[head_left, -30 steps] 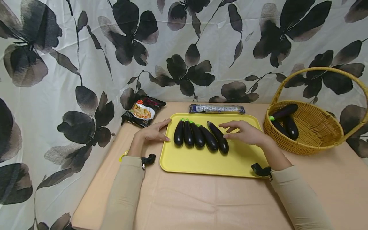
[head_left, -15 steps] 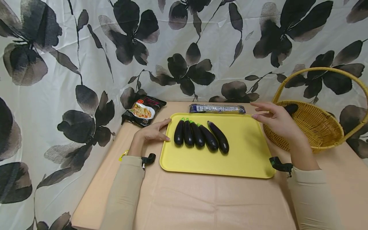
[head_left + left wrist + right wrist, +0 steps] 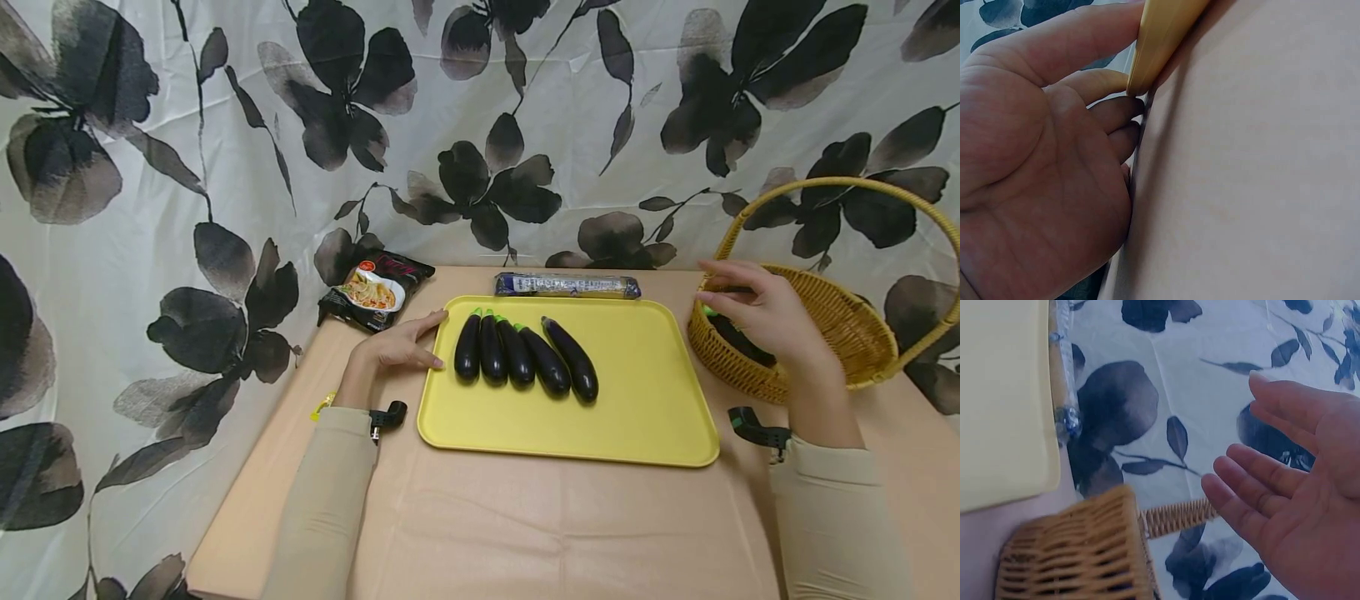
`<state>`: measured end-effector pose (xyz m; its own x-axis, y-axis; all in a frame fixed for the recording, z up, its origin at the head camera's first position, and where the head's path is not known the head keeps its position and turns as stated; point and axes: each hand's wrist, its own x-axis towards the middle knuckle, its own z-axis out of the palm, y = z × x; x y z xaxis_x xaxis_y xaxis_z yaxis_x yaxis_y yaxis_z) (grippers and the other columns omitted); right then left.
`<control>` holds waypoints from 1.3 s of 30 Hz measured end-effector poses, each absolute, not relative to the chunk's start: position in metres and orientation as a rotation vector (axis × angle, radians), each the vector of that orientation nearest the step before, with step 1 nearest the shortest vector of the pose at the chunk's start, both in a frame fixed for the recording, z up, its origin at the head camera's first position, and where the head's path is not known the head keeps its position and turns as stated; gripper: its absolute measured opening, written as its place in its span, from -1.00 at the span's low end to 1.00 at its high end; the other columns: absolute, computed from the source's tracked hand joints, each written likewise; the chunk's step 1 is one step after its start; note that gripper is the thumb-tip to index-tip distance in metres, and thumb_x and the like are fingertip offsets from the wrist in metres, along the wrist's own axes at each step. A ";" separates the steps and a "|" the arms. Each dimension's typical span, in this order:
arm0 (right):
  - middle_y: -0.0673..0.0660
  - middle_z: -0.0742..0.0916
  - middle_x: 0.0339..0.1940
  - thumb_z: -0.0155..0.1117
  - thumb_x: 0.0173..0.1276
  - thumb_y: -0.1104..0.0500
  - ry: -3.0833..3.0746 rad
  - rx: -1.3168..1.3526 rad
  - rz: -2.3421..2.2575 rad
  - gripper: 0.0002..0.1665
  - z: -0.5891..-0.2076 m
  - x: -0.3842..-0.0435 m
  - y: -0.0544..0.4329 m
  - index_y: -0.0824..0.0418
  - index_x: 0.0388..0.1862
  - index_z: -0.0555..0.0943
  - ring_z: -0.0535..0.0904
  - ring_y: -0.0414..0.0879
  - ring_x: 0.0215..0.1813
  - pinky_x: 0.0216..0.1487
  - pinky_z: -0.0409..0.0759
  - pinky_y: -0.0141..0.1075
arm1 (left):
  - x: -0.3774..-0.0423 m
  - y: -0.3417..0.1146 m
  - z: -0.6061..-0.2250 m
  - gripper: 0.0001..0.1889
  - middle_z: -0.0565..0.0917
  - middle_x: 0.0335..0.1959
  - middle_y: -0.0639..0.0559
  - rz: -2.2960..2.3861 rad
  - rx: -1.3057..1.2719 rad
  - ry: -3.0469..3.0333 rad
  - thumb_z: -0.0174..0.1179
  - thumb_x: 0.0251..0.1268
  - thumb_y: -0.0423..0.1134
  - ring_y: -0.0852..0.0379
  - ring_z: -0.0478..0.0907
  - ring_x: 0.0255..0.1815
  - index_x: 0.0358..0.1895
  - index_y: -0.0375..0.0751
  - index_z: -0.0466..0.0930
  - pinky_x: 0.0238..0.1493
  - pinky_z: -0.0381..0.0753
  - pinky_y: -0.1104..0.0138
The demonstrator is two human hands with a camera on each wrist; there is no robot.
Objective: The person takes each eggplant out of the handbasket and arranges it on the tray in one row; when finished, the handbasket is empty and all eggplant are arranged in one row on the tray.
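My left hand (image 3: 393, 346) rests at the left edge of a yellow tray (image 3: 630, 417), its spread thumb and fingers touching the rim; the left wrist view shows the fingertips against the tray's wall (image 3: 1163, 40). Several dark eggplants (image 3: 517, 354) lie side by side on the tray's left half, green stem ends away from me. My right hand (image 3: 772, 308) hovers above the left side of a wicker basket (image 3: 840, 325), fingers extended and apart, holding nothing in the right wrist view. Partly hidden below it, eggplants (image 3: 738, 337) lie in the basket.
A black noodle packet (image 3: 375, 290) lies behind the tray's left corner. A long blue wrapped packet (image 3: 566, 285) lies along its back edge. The basket's tall handle (image 3: 840, 182) arches upward, close to the floral curtain (image 3: 600, 125).
My right hand has moved right, from beside the rightmost eggplant on the tray to above the basket. The left hand and the eggplants on the tray have stayed put.
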<state>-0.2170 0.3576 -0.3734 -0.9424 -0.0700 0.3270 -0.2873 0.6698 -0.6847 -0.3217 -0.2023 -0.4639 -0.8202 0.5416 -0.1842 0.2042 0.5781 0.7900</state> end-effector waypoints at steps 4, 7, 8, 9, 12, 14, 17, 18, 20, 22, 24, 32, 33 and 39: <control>0.07 0.52 0.29 0.31 0.54 0.02 -2.609 0.252 1.132 -0.35 -0.378 -0.219 0.368 0.11 0.54 0.48 0.49 -0.49 0.00 -0.18 0.51 -0.76 | -0.322 -0.203 -0.464 0.21 -0.06 0.76 0.08 1.123 0.611 2.406 0.62 0.03 -0.10 0.07 -0.26 0.77 0.72 -0.03 -0.01 0.74 -0.24 0.06; 0.10 0.52 0.34 0.30 0.54 -0.02 -2.615 0.218 1.114 -0.35 -0.380 -0.220 0.376 0.10 0.53 0.48 0.45 -0.37 0.11 -0.17 0.46 -0.79 | -0.321 -0.203 -0.463 0.22 -0.07 0.76 0.06 1.123 0.614 2.404 0.62 0.03 -0.10 0.05 -0.26 0.77 0.72 -0.04 -0.01 0.74 -0.24 0.05; 0.12 0.53 0.35 0.30 0.54 -0.04 -2.618 0.200 1.102 -0.35 -0.381 -0.221 0.379 0.09 0.53 0.49 0.43 -0.35 0.12 -0.17 0.44 -0.79 | -0.321 -0.203 -0.463 0.22 -0.07 0.76 0.05 1.123 0.617 2.404 0.62 0.03 -0.10 0.04 -0.26 0.77 0.72 -0.04 -0.01 0.74 -0.24 0.04; 0.15 0.53 0.37 0.30 0.54 -0.05 -2.619 0.188 1.089 -0.35 -0.381 -0.221 0.381 0.08 0.53 0.49 0.42 -0.32 0.15 -0.16 0.42 -0.79 | -0.320 -0.202 -0.463 0.22 -0.06 0.76 0.05 1.125 0.617 2.404 0.62 0.03 -0.10 0.03 -0.26 0.77 0.72 -0.04 -0.01 0.74 -0.23 0.04; 0.20 0.51 0.41 0.28 0.54 -0.10 -2.625 0.142 1.064 -0.35 -0.382 -0.220 0.386 0.02 0.53 0.49 0.39 -0.29 0.18 -0.14 0.36 -0.76 | -0.320 -0.202 -0.462 0.21 -0.06 0.76 0.03 1.128 0.617 2.403 0.62 0.04 -0.11 0.01 -0.26 0.77 0.72 -0.05 -0.01 0.74 -0.24 0.02; 0.20 0.51 0.43 0.27 0.54 -0.13 -2.630 0.119 1.069 -0.36 -0.382 -0.219 0.389 -0.04 0.53 0.49 0.38 -0.28 0.20 -0.13 0.35 -0.73 | -0.320 -0.202 -0.462 0.21 -0.06 0.76 0.04 1.128 0.616 2.405 0.62 0.03 -0.11 0.02 -0.26 0.77 0.72 -0.06 -0.01 0.74 -0.24 0.03; 0.18 0.49 0.49 0.26 0.53 -0.16 -2.638 0.096 1.094 -0.35 -0.382 -0.217 0.393 -0.10 0.55 0.48 0.37 -0.30 0.22 -0.12 0.34 -0.73 | -0.320 -0.203 -0.462 0.22 -0.07 0.76 0.03 1.128 0.615 2.404 0.62 0.03 -0.12 0.02 -0.27 0.77 0.72 -0.06 -0.02 0.74 -0.25 0.03; 0.17 0.48 0.51 0.26 0.53 -0.16 -2.640 0.089 1.105 -0.34 -0.383 -0.217 0.394 -0.11 0.55 0.47 0.37 -0.29 0.23 -0.12 0.34 -0.73 | -0.320 -0.203 -0.462 0.22 -0.07 0.76 0.03 1.129 0.614 2.403 0.62 0.03 -0.12 0.02 -0.27 0.77 0.72 -0.06 -0.02 0.74 -0.25 0.03; 0.15 0.46 0.55 0.25 0.53 -0.19 -2.647 0.072 1.114 -0.32 -0.383 -0.217 0.397 -0.13 0.57 0.45 0.38 -0.23 0.26 -0.12 0.35 -0.73 | -0.320 -0.203 -0.462 0.22 -0.06 0.76 0.05 1.131 0.608 2.401 0.63 0.03 -0.12 0.03 -0.27 0.77 0.72 -0.05 -0.02 0.74 -0.24 0.04; 0.14 0.45 0.56 0.24 0.53 -0.20 -2.654 0.044 1.121 -0.31 -0.384 -0.218 0.400 -0.15 0.58 0.43 0.37 -0.09 0.31 -0.14 0.36 -0.72 | -0.320 -0.203 -0.462 0.22 -0.06 0.76 0.06 1.131 0.603 2.400 0.63 0.02 -0.12 0.04 -0.27 0.77 0.72 -0.04 -0.02 0.74 -0.24 0.04; 0.16 0.44 0.54 0.23 0.53 -0.23 -2.659 0.004 1.130 -0.29 -0.386 -0.218 0.403 -0.13 0.59 0.42 0.35 0.00 0.33 -0.16 0.37 -0.73 | -0.320 -0.203 -0.462 0.22 -0.05 0.75 0.09 1.132 0.593 2.404 0.63 0.02 -0.12 0.07 -0.25 0.77 0.72 -0.01 -0.01 0.74 -0.23 0.06; 0.21 0.45 0.27 0.19 0.54 -0.25 -2.691 -0.110 1.139 -0.21 -0.395 -0.217 0.417 0.08 0.60 0.39 0.34 -0.06 0.11 -0.29 0.48 -0.56 | -0.320 -0.203 -0.462 0.21 -0.04 0.75 0.11 1.128 0.596 2.409 0.62 0.03 -0.11 0.09 -0.24 0.77 0.72 0.02 0.00 0.75 -0.21 0.06; 0.24 0.46 0.27 0.18 0.55 -0.25 -2.701 -0.112 1.126 -0.20 -0.396 -0.217 0.419 0.12 0.60 0.38 0.35 -0.01 0.11 -0.30 0.48 -0.54 | -0.320 -0.203 -0.462 0.21 -0.04 0.75 0.11 1.129 0.598 2.407 0.62 0.03 -0.11 0.08 -0.24 0.77 0.72 0.02 0.00 0.74 -0.22 0.05; 0.49 0.47 0.30 0.13 0.59 -0.22 -2.790 -0.101 1.030 -0.18 -0.403 -0.217 0.427 0.24 0.61 0.33 0.37 0.23 0.07 -0.40 0.41 -0.42 | -0.320 -0.203 -0.463 0.20 -0.05 0.75 0.09 1.148 0.610 2.391 0.62 0.04 -0.12 0.06 -0.26 0.77 0.71 0.01 0.01 0.74 -0.24 0.03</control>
